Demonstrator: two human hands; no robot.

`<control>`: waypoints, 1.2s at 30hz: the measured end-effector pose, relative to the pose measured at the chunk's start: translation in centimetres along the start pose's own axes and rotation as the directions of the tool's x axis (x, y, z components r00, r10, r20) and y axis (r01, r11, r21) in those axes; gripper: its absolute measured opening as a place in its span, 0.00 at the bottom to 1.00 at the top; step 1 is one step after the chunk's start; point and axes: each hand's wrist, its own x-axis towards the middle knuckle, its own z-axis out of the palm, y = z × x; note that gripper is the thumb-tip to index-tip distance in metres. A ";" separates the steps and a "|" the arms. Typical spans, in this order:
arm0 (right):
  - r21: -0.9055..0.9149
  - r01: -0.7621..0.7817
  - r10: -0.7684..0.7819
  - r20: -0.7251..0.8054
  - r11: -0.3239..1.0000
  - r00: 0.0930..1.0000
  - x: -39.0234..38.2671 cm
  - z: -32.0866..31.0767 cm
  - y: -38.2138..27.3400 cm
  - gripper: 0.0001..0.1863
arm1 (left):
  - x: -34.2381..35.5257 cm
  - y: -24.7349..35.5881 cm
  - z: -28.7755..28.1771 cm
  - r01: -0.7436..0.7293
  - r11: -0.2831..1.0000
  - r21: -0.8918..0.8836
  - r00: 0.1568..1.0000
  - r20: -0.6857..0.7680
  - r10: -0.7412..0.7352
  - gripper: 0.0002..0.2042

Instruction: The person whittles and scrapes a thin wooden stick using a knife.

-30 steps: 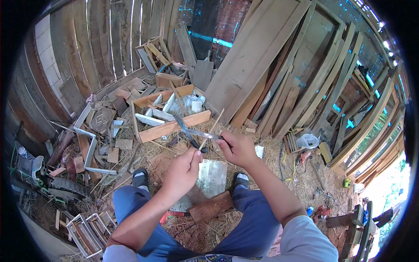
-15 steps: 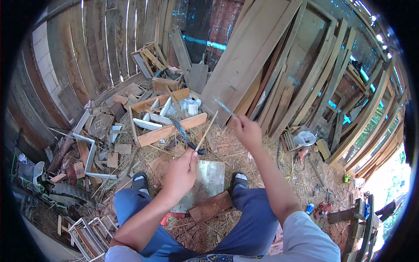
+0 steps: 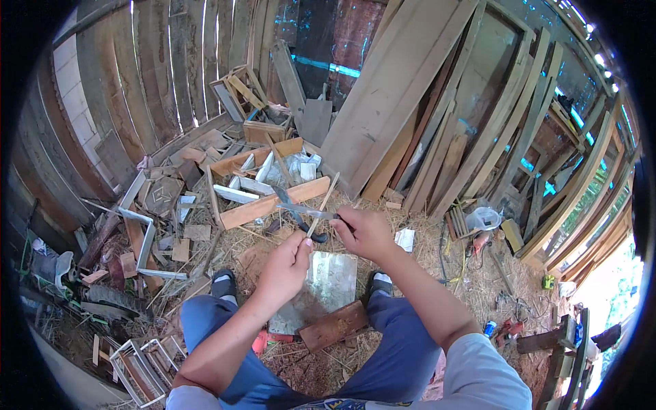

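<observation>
My left hand [image 3: 286, 268] is closed round the lower part of a thin pale stick [image 3: 326, 199], which slants up and away to the right. My right hand [image 3: 366, 236] grips a knife with a dark handle, its bright blade [image 3: 307, 210] lying across the stick just above my left fingers. Behind both, a large dark curved blade [image 3: 284, 195] with a black handle appears to rest on the floor, partly hidden. Between my feet lie a pale metal sheet [image 3: 330, 280] and a brown board [image 3: 333, 324].
A wooden box [image 3: 273, 199] of white offcuts sits ahead, with scrap wood and white angled trim [image 3: 147, 247] leftward. Long boards [image 3: 396, 96] lean on the back wall. Window frames [image 3: 574, 198], a bucket [image 3: 482, 217], tools and cables lie rightward. A slatted crate [image 3: 140, 362] is near left.
My right hand rose to the right with the knife half a second ago and has come back down-left, the blade again crossing the stick. My left hand has stayed nearly in place.
</observation>
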 end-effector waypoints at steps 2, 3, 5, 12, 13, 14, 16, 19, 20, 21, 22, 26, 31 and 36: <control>-0.009 0.022 -0.022 -0.023 1.000 0.999 0.1 0.0 0.0 0.14 | 0.0 0.3 0.0 -0.036 0.998 0.057 0.999 -0.029 0.038 0.10; -0.022 0.042 -0.043 -0.043 0.999 0.998 0.1 -0.1 0.0 0.14 | -0.1 0.5 0.0 -0.038 0.997 0.061 0.999 -0.027 0.040 0.10; -0.036 0.042 -0.044 -0.054 0.998 0.998 0.1 -0.4 0.1 0.14 | -0.2 0.6 0.2 -0.023 0.988 0.153 1.000 -0.017 0.025 0.09; -0.049 -0.385 0.369 -0.197 0.921 0.908 0.4 -2.2 7.8 0.16 | -1.5 1.3 1.1 -0.094 0.972 0.214 0.995 -0.011 0.099 0.08; -0.036 -0.377 0.346 -0.326 0.925 0.880 -0.2 -2.6 9.3 0.15 | -1.8 1.6 1.5 -0.138 0.981 0.138 0.990 -0.013 0.141 0.08; -0.023 -0.365 0.317 -0.448 0.931 0.836 -0.7 -2.6 10.5 0.14 | -1.9 1.9 1.6 -0.181 0.982 0.061 0.983 -0.019 0.182 0.09; 0.029 -0.347 0.331 -0.381 0.937 0.863 -1.1 -2.3 8.3 0.14 | -1.0 0.6 1.2 -0.112 0.991 0.070 0.994 -0.004 0.112 0.09; 0.093 -0.244 0.260 -0.271 0.965 0.927 -1.6 -1.5 3.8 0.13 | 0.0 -0.8 0.9 -0.102 0.991 0.089 0.993 -0.058 0.107 0.09; 0.110 -0.151 0.173 -0.241 0.982 0.955 -1.6 -1.3 2.6 0.13 | -0.1 -0.2 0.8 -0.099 0.991 0.089 0.993 -0.057 0.105 0.09; 0.113 -0.154 0.177 -0.240 0.982 0.955 -1.4 -1.3 1.7 0.13 | -0.3 0.4 0.9 -0.109 0.990 0.086 0.991 -0.064 0.114 0.09; 0.082 -0.083 0.097 -0.179 0.993 0.979 -1.0 -1.4 0.7 0.13 | -0.4 0.8 0.8 -0.121 0.989 0.085 0.989 -0.075 0.127 0.09; 0.031 0.036 -0.034 -0.072 0.999 0.997 -0.8 -1.5 -0.6 0.12 | -0.6 0.8 0.8 -0.115 0.990 0.077 0.989 -0.089 0.122 0.08; -0.061 0.060 -0.068 -0.137 0.996 0.988 -0.4 -2.2 0.8 0.13 | -1.0 1.4 0.8 -0.172 0.973 0.151 0.980 -0.076 0.185 0.09; -0.089 -0.086 0.065 -0.216 0.992 0.974 0.5 -3.0 3.9 0.13 | -0.6 1.0 0.8 -0.096 0.984 0.151 0.993 -0.059 0.106 0.10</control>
